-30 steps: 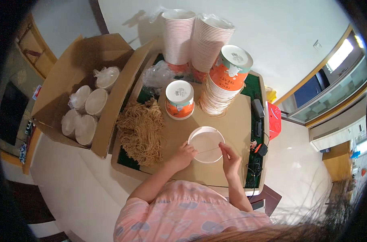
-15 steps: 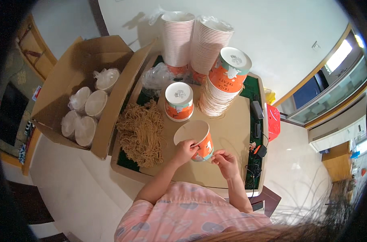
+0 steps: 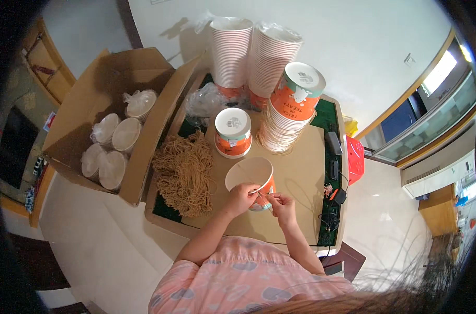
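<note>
An open paper bucket [image 3: 248, 172], white inside with an orange and teal printed outside, stands upright on the tabletop in front of me. At its near rim my left hand [image 3: 242, 199] is closed, fingertips pinching a thin cord against the bucket's edge. My right hand [image 3: 283, 208] is just right of it, thumb and fingers pinched on the same cord. The cord is thin, and its exact path between my fingers is hard to make out. To the left lies a big tangled bundle of tan cords [image 3: 183, 175].
Behind the bucket stands an upside-down paper bucket [image 3: 233, 131]. A stack of upside-down buckets [image 3: 295, 104] with cords hanging round it is behind right. Two tall bucket stacks [image 3: 231, 52] rise at the back. A cardboard box [image 3: 144, 157] holds bagged buckets; black adapters [image 3: 332, 142] line the right edge.
My right hand has moved left and closer to my left hand, at the bucket's near rim. My left hand and the bucket have barely moved.
</note>
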Tool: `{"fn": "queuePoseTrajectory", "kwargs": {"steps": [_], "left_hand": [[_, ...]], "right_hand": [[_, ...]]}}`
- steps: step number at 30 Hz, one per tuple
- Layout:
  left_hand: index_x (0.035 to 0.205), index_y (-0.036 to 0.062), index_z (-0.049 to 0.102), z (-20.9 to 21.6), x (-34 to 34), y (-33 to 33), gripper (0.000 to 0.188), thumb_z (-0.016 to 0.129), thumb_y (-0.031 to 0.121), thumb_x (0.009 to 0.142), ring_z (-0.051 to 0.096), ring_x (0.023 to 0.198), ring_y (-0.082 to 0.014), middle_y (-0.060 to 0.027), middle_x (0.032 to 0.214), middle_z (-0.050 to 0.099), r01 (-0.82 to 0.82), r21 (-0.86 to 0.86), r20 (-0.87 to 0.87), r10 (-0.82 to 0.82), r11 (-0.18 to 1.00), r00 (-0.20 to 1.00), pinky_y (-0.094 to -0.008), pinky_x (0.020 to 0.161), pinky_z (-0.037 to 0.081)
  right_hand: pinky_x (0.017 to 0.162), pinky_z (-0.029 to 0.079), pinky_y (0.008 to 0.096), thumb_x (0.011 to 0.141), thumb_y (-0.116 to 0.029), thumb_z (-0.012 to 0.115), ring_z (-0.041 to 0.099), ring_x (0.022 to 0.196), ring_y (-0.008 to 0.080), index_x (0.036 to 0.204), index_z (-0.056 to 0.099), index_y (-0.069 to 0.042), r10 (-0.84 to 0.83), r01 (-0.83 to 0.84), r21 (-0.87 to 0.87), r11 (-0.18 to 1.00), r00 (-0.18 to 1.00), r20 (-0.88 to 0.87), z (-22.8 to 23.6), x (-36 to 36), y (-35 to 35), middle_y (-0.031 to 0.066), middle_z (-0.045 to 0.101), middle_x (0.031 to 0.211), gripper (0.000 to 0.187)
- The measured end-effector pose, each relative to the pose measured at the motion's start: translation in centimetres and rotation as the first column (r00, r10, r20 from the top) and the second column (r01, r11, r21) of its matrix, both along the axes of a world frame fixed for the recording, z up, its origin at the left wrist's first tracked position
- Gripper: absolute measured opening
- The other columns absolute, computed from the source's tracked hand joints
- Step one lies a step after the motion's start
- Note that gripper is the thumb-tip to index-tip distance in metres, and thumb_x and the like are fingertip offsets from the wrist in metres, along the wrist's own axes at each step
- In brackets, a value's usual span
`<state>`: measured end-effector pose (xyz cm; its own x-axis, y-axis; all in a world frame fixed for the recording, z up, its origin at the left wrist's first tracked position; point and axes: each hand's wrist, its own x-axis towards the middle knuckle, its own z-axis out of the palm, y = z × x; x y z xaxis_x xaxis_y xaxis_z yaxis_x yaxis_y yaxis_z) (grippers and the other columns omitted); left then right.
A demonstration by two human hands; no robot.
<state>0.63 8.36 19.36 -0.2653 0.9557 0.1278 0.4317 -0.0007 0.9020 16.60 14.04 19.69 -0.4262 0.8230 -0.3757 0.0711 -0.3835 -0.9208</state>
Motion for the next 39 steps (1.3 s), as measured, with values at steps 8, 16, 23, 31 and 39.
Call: {"fn": "queuePoseTrajectory", "kwargs": {"steps": [8,16,23,31,39], "left_hand": [[0.098,-0.0009,0.061,0.4,0.4,0.0,0.023,0.058,0.002,0.076,0.063,0.078,-0.0227,-0.0152,0.088,0.063,-0.024,0.004,0.001,0.024,1.000,1.000,-0.0307,0.069,0.050],[0.098,0.0009,0.061,1.1,0.8,0.0,0.024,0.057,0.001,0.074,0.062,0.076,-0.0275,-0.0165,0.085,0.062,-0.012,0.025,-0.060,0.014,1.000,0.998,-0.0334,0.067,0.050],[0.097,0.0018,0.062,0.2,0.9,0.0,0.023,0.057,0.001,0.074,0.062,0.075,-0.0277,-0.0159,0.083,0.062,-0.009,0.043,-0.057,0.011,0.999,0.998,-0.0343,0.067,0.049],[0.097,0.0043,0.062,-0.1,1.5,0.0,0.026,0.056,0.004,0.072,0.058,0.074,-0.0302,-0.0140,0.079,0.061,-0.005,0.035,-0.053,0.007,0.999,0.999,-0.0384,0.067,0.046],[0.100,0.0039,0.061,-1.5,2.1,-0.1,0.026,0.060,0.010,0.075,0.061,0.068,-0.0281,-0.0152,0.079,0.062,0.095,-0.045,-0.038,-0.097,0.994,0.995,-0.0367,0.063,0.047]], "right_hand": [[0.036,0.019,0.0197,0.080,-0.014,0.065,0.032,0.040,-0.0001,0.080,0.062,-0.002,-0.099,0.096,0.097,0.991,0.995,0.025,-0.4,0.1,-0.2,-0.0065,0.048,0.051,0.012],[0.036,0.022,0.0184,0.080,-0.014,0.065,0.035,0.041,-0.0002,0.075,0.058,-0.003,-0.126,0.120,0.158,0.980,0.992,0.032,-0.8,-0.1,-0.2,-0.0066,0.048,0.052,0.014],[0.037,0.025,0.0179,0.079,-0.013,0.066,0.038,0.043,0.0003,0.075,0.059,-0.003,-0.143,0.135,0.162,0.978,0.989,0.044,-0.7,-0.3,-0.3,-0.0054,0.050,0.054,0.013],[0.035,0.025,0.0180,0.080,-0.011,0.064,0.037,0.040,0.0008,0.076,0.058,-0.002,-0.139,0.131,0.189,0.973,0.990,0.034,-1.7,-0.6,-0.2,-0.0048,0.051,0.053,0.012],[0.036,0.029,0.0188,0.081,-0.014,0.063,0.039,0.041,0.0027,0.082,0.060,-0.001,-0.119,0.091,0.182,0.979,0.982,0.145,-3.3,0.5,-1.0,-0.0024,0.053,0.055,0.013]]}}
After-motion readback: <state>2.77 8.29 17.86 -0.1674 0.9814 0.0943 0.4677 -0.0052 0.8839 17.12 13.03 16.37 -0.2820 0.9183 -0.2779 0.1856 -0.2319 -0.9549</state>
